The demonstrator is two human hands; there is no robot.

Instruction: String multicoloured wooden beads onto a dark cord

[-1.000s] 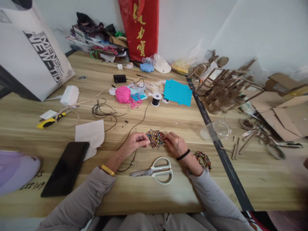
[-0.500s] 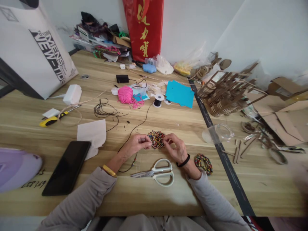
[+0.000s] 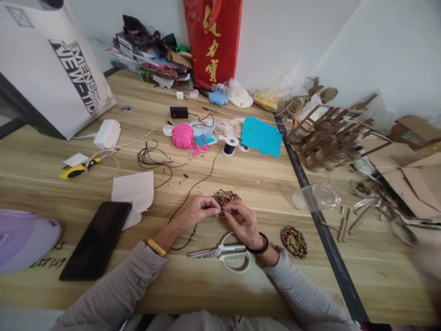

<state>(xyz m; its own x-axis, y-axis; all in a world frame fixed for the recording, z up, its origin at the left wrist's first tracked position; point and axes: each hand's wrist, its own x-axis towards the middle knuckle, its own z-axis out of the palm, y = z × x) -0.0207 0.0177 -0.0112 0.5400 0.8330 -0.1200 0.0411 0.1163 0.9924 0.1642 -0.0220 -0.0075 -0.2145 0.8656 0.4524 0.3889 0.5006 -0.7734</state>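
My left hand [image 3: 204, 208] is closed in a pinch, and a thin black cord [image 3: 195, 226] with a few beads strung on it hangs below it. My right hand [image 3: 244, 221] is pinched too, its fingertips meeting the left ones; whatever lies between them is too small to make out. Just beyond the fingertips lies a pile of small multicoloured beads [image 3: 226, 196], partly hidden by the hands. Scissors [image 3: 215, 253] with pale handles lie beneath the right hand, one handle partly covered. The cord runs back to a spool [image 3: 230, 146] of black cord.
A beaded loop [image 3: 294, 242] lies to the right. On the left are a black phone [image 3: 96, 241], white paper [image 3: 134, 188] and a yellow cutter [image 3: 73, 172]. Pink yarn [image 3: 183, 136] and blue sheets [image 3: 262, 137] lie farther back; brown wooden racks [image 3: 320, 138] stand at right.
My right hand has moved left from the edge of the bead pile, and its fingertips now meet those of my left hand. The view has shifted slightly.
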